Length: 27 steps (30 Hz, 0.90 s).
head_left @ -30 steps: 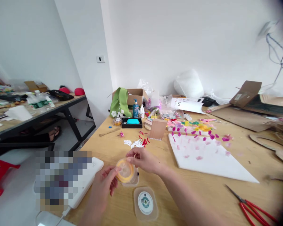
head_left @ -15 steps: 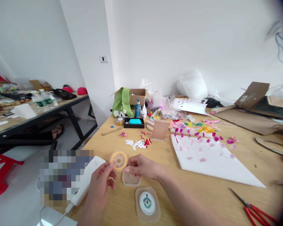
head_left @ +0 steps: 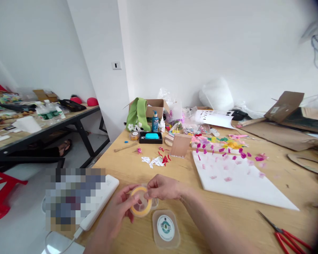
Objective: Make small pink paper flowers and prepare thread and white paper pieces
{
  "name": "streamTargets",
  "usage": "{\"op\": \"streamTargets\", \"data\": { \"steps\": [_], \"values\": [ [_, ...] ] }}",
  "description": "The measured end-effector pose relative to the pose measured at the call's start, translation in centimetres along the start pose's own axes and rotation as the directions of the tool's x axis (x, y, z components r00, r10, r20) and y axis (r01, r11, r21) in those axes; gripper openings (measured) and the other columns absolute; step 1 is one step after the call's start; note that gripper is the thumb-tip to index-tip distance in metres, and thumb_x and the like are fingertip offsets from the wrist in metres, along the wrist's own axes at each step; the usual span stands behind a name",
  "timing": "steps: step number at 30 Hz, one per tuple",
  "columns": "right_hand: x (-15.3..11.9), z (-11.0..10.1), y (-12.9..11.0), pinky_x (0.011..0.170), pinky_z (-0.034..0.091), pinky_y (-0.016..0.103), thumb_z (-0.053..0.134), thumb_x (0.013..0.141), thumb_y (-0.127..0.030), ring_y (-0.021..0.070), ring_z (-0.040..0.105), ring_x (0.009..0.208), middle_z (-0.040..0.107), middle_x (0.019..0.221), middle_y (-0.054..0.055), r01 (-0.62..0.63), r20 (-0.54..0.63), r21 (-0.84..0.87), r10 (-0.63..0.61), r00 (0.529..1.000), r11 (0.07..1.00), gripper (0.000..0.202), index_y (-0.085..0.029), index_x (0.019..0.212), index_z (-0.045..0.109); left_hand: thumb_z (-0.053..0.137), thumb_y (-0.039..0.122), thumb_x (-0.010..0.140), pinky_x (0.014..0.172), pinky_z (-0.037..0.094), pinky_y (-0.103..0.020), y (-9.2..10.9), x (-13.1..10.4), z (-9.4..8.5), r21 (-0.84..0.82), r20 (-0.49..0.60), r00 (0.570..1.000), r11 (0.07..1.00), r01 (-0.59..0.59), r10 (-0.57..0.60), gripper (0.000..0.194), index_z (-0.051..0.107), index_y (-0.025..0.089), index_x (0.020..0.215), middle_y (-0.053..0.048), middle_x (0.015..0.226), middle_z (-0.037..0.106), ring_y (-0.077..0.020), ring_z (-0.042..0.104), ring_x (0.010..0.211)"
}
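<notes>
1 spool (head_left: 144, 205) between 2 grips (head_left: 122, 201) (head_left: 163, 187)

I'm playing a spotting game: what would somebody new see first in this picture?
Probably the clear round spool with a yellow-orange ring, in the left hand near the bottom middle. Next might be the dark pink petal-shaped bits along the far edge of the flat white sheet, right of centre. The red-handled metal scissors also stand out, down in the right corner.

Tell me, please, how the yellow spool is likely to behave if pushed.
The spool would probably roll on edge, given its round rim. Its translucent plastic suggests low weight, and it seems stiff, showing no bend in the left hand.
</notes>
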State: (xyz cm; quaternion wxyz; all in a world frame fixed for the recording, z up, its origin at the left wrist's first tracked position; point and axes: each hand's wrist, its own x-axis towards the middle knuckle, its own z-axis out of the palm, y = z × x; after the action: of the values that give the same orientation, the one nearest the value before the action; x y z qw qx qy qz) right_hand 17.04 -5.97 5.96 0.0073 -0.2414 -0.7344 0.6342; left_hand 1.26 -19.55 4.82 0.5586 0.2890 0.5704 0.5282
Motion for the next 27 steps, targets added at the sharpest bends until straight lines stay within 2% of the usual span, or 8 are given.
{"op": "streamTargets", "data": {
  "steps": [2,6,10,13,17,22,27],
  "values": [
    [-0.2,-0.3,0.0,0.042,0.021,0.020,0.068,0.074,-0.041,0.0054,0.029,0.046,0.036,0.049,-0.009,0.016,0.005,-0.023,-0.016,1.000,1.000,0.032,-0.017,0.059,0.055,0.079,0.040,0.066,0.038,0.042,-0.018,-0.1,0.0,0.0,-0.027,0.042,0.999,0.999,0.017,-0.016,0.058,0.061,0.018,0.116,-0.002,0.073,0.068,-0.0121,0.058,0.055],
    [-0.7,-1.2,0.0,0.045,0.026,0.020,0.068,0.074,-0.049,0.0068,0.035,0.050,0.041,0.054,-0.007,0.055,-0.102,-0.083,-0.063,0.993,0.995,0.034,-0.016,0.068,0.062,0.080,0.031,0.068,0.045,0.050,-0.019,-0.2,0.2,-0.1,-0.195,-0.005,1.000,0.981,-0.016,0.015,0.055,0.062,0.020,0.118,-0.003,0.083,0.071,-0.0115,0.062,0.061],
    [-1.1,-1.9,-0.4,0.048,0.025,0.021,0.072,0.070,-0.041,0.0074,0.036,0.053,0.048,0.056,-0.006,0.095,-0.151,-0.145,-0.117,0.982,0.985,0.027,-0.015,0.068,0.066,0.080,0.020,0.067,0.055,0.055,-0.020,-0.2,0.6,-0.2,-0.369,-0.108,0.994,0.928,-0.061,0.022,0.036,0.069,0.017,0.101,-0.004,0.087,0.073,-0.0131,0.067,0.070],
    [-1.2,-1.8,-0.7,0.049,0.026,0.022,0.071,0.069,-0.035,0.0078,0.038,0.052,0.053,0.057,-0.004,0.103,-0.154,-0.145,-0.125,0.980,0.984,0.021,-0.014,0.067,0.068,0.080,0.015,0.066,0.067,0.059,-0.026,-0.2,0.8,-0.2,-0.435,-0.104,0.994,0.898,-0.061,0.017,0.030,0.071,0.015,0.095,-0.007,0.096,0.074,-0.0176,0.070,0.079],
    [-1.0,-1.4,-0.9,0.049,0.026,0.022,0.071,0.070,-0.041,0.0080,0.037,0.052,0.052,0.056,-0.004,0.134,-0.164,-0.122,-0.153,0.975,0.983,0.026,-0.014,0.069,0.069,0.079,0.018,0.069,0.076,0.059,-0.028,-0.3,1.0,0.1,-0.454,-0.051,0.998,0.889,-0.058,0.039,0.030,0.071,0.015,0.098,-0.008,0.104,0.073,-0.0195,0.070,0.089],
    [-1.0,-1.3,-0.8,0.049,0.026,0.022,0.073,0.069,-0.048,0.0074,0.032,0.051,0.046,0.053,-0.006,0.163,-0.175,-0.093,-0.177,0.968,0.982,0.034,-0.015,0.069,0.070,0.082,0.023,0.067,0.078,0.059,-0.028,-0.8,1.0,0.4,-0.416,-0.086,0.993,0.903,-0.108,0.080,0.035,0.070,0.016,0.099,-0.008,0.106,0.073,-0.0206,0.069,0.094],
    [-1.4,-1.1,-1.3,0.049,0.026,0.022,0.074,0.070,-0.046,0.0076,0.034,0.052,0.051,0.056,-0.005,0.174,-0.108,-0.047,-0.178,0.978,0.984,0.030,-0.016,0.073,0.073,0.084,0.025,0.062,0.073,0.060,-0.025,-1.1,1.2,0.8,-0.402,-0.165,0.981,0.901,-0.160,0.101,0.039,0.071,0.016,0.098,-0.006,0.099,0.073,-0.0172,0.069,0.086]
  ]
}}
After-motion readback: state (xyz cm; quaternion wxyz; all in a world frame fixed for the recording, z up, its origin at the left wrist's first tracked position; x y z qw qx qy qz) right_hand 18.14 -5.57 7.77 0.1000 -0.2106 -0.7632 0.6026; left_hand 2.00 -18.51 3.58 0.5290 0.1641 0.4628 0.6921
